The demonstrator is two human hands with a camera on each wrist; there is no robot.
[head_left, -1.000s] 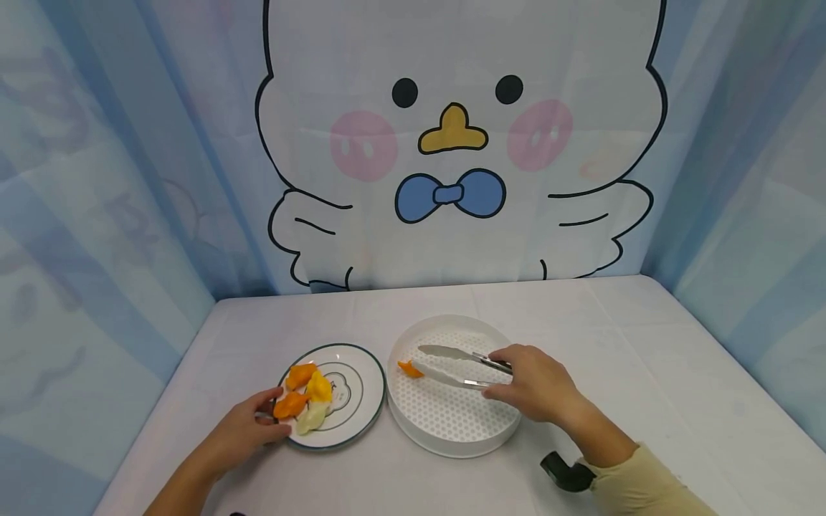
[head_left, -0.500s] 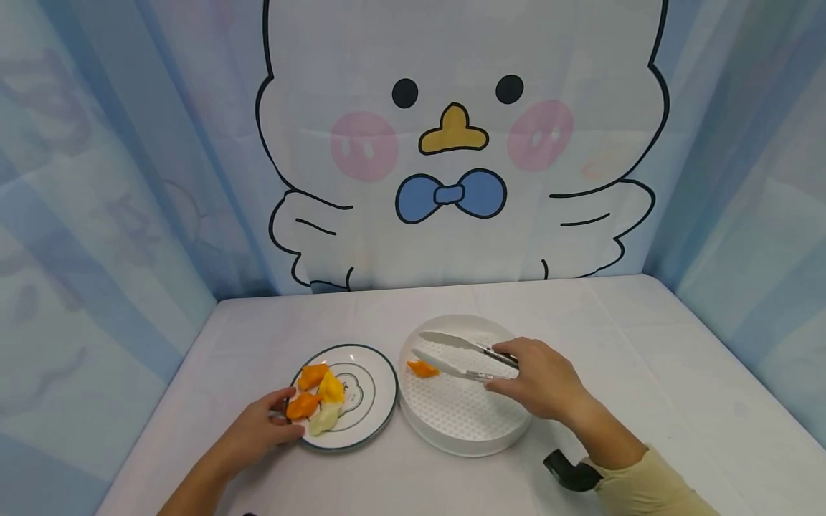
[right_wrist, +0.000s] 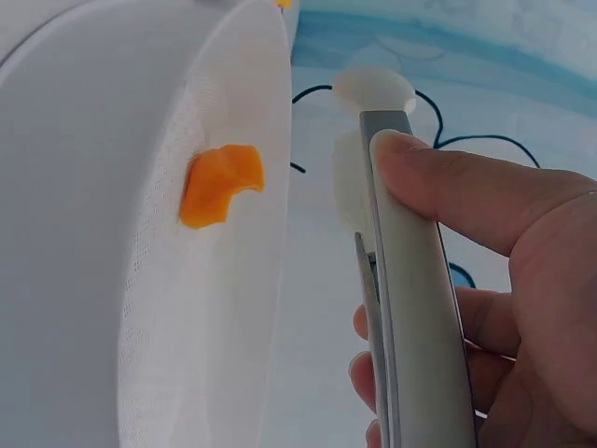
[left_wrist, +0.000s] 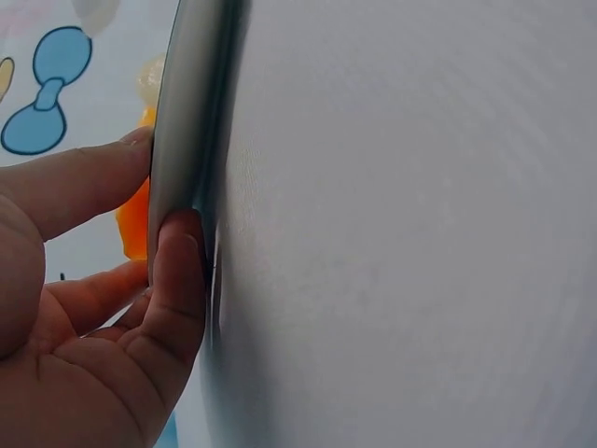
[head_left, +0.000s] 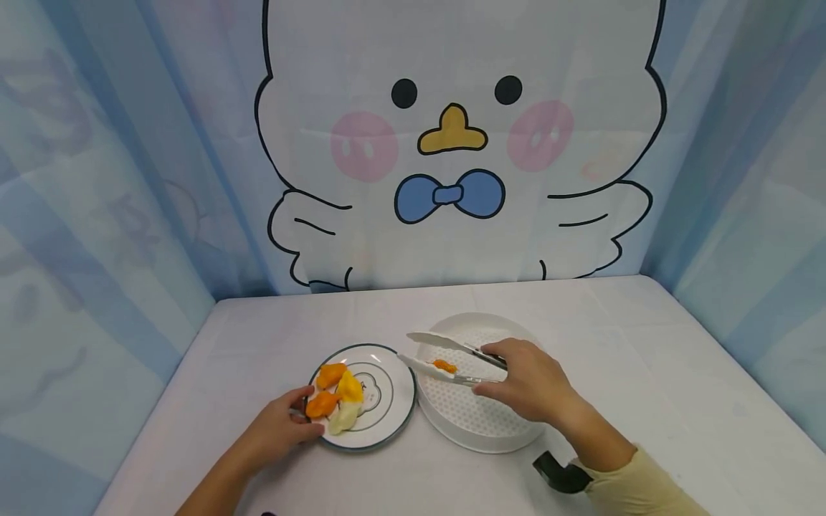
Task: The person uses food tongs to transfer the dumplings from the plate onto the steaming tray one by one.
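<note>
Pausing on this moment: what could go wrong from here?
The tongs in the right hand stand open, not gripping the orange piece in the white tray, so they might miss or nudge it. The left hand grips the plate by its rim, right beside four pieces; tilting it could slide them off. Plate and tray sit side by side, so shifting one might bump the other.

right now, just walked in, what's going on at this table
A person's right hand holds tongs, tips apart, above a white perforated tray. One orange piece lies in the tray, not pinched by the tongs. The left hand grips the rim of a plate beside it, which bears two orange pieces, a yellow piece and a pale piece.
</note>
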